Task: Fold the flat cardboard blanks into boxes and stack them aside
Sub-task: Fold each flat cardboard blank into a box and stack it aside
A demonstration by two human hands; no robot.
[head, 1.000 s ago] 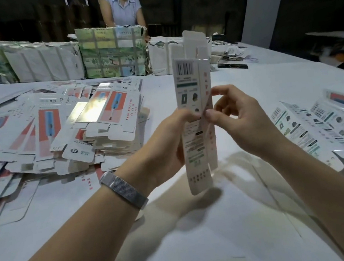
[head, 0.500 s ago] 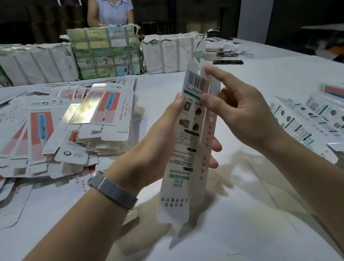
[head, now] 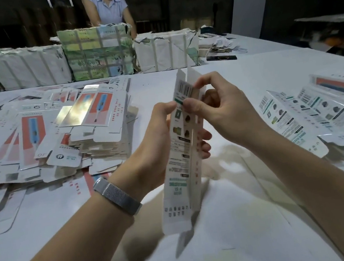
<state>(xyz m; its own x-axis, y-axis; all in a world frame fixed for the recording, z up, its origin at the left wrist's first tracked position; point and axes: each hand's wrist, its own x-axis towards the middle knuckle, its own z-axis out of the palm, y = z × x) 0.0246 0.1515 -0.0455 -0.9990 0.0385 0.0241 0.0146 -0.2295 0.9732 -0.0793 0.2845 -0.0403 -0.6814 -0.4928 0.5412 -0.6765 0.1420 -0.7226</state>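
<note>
A long, narrow white box [head: 181, 161] with a barcode and printed icons stands nearly upright in the middle, its lower flap hanging above the white table [head: 231, 230]. My left hand [head: 155, 145] grips its middle from the left, fingers wrapped behind it. My right hand [head: 218, 112] pinches the box's top end by the barcode between thumb and fingers. A heap of flat blanks [head: 64, 134] with red and blue print lies to the left. Several folded boxes [head: 315, 114] lie on the right.
Wrapped bundles of paper stock [head: 98, 53] line the far side of the table. A person in a light shirt [head: 107, 6] stands behind them. Loose papers and a dark flat object [head: 220, 57] lie at the far right.
The box has been swung upright and lowered a little. My right hand went from extended fingers on the top flaps to a pinch at the barcode end. The top flaps no longer stick up.
</note>
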